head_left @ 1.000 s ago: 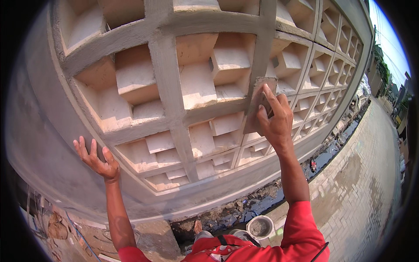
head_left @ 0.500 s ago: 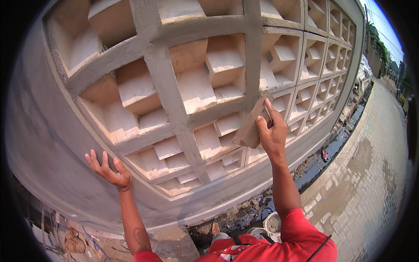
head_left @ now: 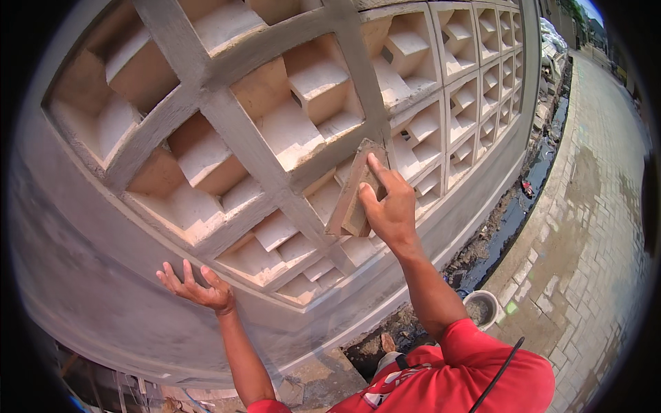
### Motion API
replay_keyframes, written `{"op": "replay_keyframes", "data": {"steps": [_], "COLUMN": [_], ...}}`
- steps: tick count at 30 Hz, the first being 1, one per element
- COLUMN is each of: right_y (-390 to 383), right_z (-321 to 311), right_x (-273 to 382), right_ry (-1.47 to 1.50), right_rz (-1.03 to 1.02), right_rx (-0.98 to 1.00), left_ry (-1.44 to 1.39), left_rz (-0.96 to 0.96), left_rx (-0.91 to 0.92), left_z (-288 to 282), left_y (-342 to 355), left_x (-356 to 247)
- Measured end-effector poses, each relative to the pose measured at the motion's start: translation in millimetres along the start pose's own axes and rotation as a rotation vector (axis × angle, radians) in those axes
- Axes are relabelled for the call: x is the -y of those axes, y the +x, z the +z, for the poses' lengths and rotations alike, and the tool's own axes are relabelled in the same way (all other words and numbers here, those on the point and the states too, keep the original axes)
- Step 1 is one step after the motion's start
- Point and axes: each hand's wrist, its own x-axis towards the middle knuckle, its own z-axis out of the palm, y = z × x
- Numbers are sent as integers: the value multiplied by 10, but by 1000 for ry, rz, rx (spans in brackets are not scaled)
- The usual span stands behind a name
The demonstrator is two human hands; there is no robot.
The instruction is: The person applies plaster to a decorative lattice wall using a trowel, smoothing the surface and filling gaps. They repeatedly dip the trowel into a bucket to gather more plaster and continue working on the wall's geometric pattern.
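A wall of pale breeze blocks (head_left: 306,79) with stepped recesses is framed by grey mortar joints (head_left: 240,141). My right hand (head_left: 389,210) grips a worn, flat plastering float (head_left: 348,189) stained with mortar, held at a slant on the joint right of the lower middle blocks. My left hand (head_left: 196,286) is open with fingers spread, at the grey plastered band (head_left: 110,261) just below the block frame; whether its fingertips press on the surface I cannot tell.
Below the wall runs a rubble-edged drain with dark water (head_left: 482,255). A bucket (head_left: 481,310) of grey mix stands beside it, near my right elbow. A paved lane (head_left: 585,275) stretches along the right, with pale sacks (head_left: 551,34) piled at the far end of the wall.
The view has swung, so the wall sits tilted and higher in it. The float, still in my right hand, is lower on the joint than a second ago. My left hand remains spread.
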Motion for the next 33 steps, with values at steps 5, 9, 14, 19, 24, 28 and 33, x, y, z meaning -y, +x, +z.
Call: {"op": "replay_keyframes", "data": {"steps": [5, 9, 14, 19, 24, 28, 33], "right_y": [550, -110, -842, -620, -528, -341, -256], "right_z": [96, 712, 695, 125, 181, 159, 230], "right_x": [-243, 337, 626, 123, 110, 137, 171], "right_ry": [53, -17, 333, 1075, 1243, 1208, 1245], "right_rz": [135, 99, 20, 363, 563, 742, 713], "right_rx": [-123, -57, 288, 13, -63, 56, 92], "left_ry": [-92, -174, -248, -218, -221, -190, -176], "left_rz": [-49, -30, -48, -34, -3, 15, 17], "left_rx": [7, 10, 35, 55, 21, 24, 13], "left_z": [46, -4, -26, -52, -72, -70, -54], "left_y": [-20, -9, -36, -40, 0, -11, -22], "left_x": [-69, -3, 44, 35, 16, 54, 39]}}
